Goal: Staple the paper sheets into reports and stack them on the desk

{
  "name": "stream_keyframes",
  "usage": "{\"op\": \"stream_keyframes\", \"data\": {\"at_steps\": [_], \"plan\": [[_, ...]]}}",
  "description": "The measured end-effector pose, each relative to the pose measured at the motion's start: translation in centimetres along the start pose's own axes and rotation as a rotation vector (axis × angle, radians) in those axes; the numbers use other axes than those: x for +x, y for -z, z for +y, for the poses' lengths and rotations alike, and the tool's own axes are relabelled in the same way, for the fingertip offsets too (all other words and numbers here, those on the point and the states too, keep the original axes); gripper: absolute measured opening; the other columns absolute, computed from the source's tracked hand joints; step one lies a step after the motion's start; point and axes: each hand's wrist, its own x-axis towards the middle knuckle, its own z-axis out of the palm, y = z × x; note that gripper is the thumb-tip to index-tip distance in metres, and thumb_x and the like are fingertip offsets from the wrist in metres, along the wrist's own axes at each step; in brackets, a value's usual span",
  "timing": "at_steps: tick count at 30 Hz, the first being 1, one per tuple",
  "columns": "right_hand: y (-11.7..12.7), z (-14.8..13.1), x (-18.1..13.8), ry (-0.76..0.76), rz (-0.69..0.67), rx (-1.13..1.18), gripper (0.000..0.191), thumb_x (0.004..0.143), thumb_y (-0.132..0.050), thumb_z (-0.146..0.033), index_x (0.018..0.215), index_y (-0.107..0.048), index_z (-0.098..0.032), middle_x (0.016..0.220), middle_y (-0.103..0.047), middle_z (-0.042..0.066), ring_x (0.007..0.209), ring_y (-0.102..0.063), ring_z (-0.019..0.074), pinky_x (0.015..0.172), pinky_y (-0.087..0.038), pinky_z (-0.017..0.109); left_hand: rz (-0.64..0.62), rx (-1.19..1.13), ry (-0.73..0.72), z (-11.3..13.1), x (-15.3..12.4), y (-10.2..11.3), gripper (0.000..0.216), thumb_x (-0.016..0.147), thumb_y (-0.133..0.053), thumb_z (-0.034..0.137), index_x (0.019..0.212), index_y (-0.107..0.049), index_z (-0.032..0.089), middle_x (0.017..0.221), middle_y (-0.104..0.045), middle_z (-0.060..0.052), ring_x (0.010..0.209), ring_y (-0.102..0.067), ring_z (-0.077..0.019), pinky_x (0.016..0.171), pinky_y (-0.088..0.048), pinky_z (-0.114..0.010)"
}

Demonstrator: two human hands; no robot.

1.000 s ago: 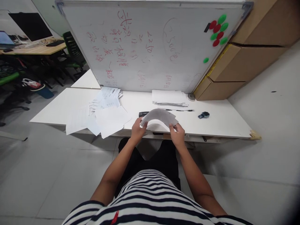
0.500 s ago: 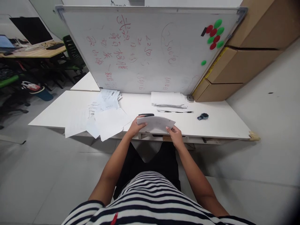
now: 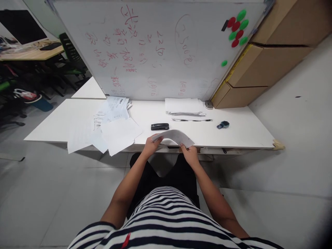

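Note:
Between my hands is a curved paper sheet [image 3: 174,135], bowed upward in the middle; whether it is one sheet or several I cannot tell. My left hand [image 3: 151,145] pinches its left end, and my right hand [image 3: 190,152] grips the right end with the thumb on top. Just beyond the paper a black stapler [image 3: 160,126] lies on the white desk [image 3: 233,136]. Left of my hands, loose printed papers [image 3: 120,133] are spread in an untidy heap, some hanging over the front edge. Farther back sits a neater stack of paper [image 3: 184,106].
A whiteboard [image 3: 160,52] with red writing and magnets stands along the desk's back. Cardboard boxes [image 3: 241,97] are piled at the right. Eyeglasses [image 3: 192,120] and a watch [image 3: 223,125] lie on the desk. A blue bin [image 3: 43,103] stands on the floor at left.
The paper has gone from nearly flat to strongly bowed, and lower, as my hands bend it. The stapler, partly covered before, now shows fully. My view has tilted down slightly.

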Motion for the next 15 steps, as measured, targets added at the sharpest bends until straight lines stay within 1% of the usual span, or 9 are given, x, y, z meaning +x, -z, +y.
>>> {"op": "stream_keyframes", "data": {"at_steps": [2,5,7,10,12,15], "plan": [[-0.1,0.2,0.1,0.024,0.027,-0.049,0.043,0.084,-0.052,-0.050,0.098,-0.071,-0.014,0.096,-0.072,0.012,0.093,-0.065,0.0281,0.083,-0.048,0.037,-0.012,0.020,-0.021,-0.2,0.1,-0.2,0.034,0.084,-0.059,0.046,0.102,-0.069,0.020,0.098,-0.070,-0.004,0.092,-0.064,-0.0215,0.083,-0.051,-0.035],[-0.3,0.5,0.3,0.044,0.013,-0.107,0.045,0.085,-0.050,-0.050,0.099,-0.071,-0.012,0.099,-0.072,0.015,0.096,-0.065,0.0298,0.083,-0.048,0.038,0.048,0.023,0.078,-0.8,0.2,-0.7,0.038,0.082,-0.059,0.049,0.098,-0.070,0.016,0.093,-0.071,-0.005,0.091,-0.064,-0.0234,0.081,-0.051,-0.036],[-0.2,0.5,0.2,0.049,-0.012,-0.145,0.045,0.085,-0.048,-0.050,0.099,-0.071,-0.012,0.099,-0.072,0.016,0.095,-0.065,0.0306,0.081,-0.048,0.038,0.066,0.005,0.132,-1.1,0.1,-1.0,0.040,0.081,-0.059,0.050,0.099,-0.070,0.015,0.094,-0.071,-0.005,0.093,-0.064,-0.0246,0.083,-0.051,-0.037],[0.3,0.4,-0.6,0.034,-0.034,-0.183,0.046,0.086,-0.048,-0.051,0.092,-0.072,-0.012,0.091,-0.073,0.016,0.089,-0.067,0.0310,0.078,-0.048,0.038,0.014,-0.048,0.138,-1.2,-0.4,-1.3,0.041,0.081,-0.060,0.050,0.102,-0.069,0.016,0.103,-0.071,-0.006,0.098,-0.063,-0.0248,0.087,-0.049,-0.038],[0.9,0.4,-1.5,-0.003,-0.030,-0.168,0.047,0.086,-0.048,-0.052,0.089,-0.072,-0.012,0.088,-0.073,0.016,0.086,-0.067,0.0311,0.076,-0.049,0.038,-0.040,-0.081,0.149,-0.9,-0.7,-1.4,0.043,0.081,-0.060,0.051,0.104,-0.068,0.016,0.106,-0.070,-0.007,0.099,-0.063,-0.0245,0.086,-0.050,-0.037],[2.3,0.6,-3.3,-0.114,0.019,-0.037,0.048,0.084,-0.052,-0.054,0.096,-0.071,-0.011,0.095,-0.073,0.015,0.090,-0.067,0.0304,0.079,-0.050,0.038,-0.080,-0.050,0.130,-0.4,-0.1,-1.2,0.044,0.084,-0.057,0.052,0.111,-0.064,0.019,0.109,-0.068,-0.006,0.098,-0.063,-0.0224,0.082,-0.050,-0.034]]}}
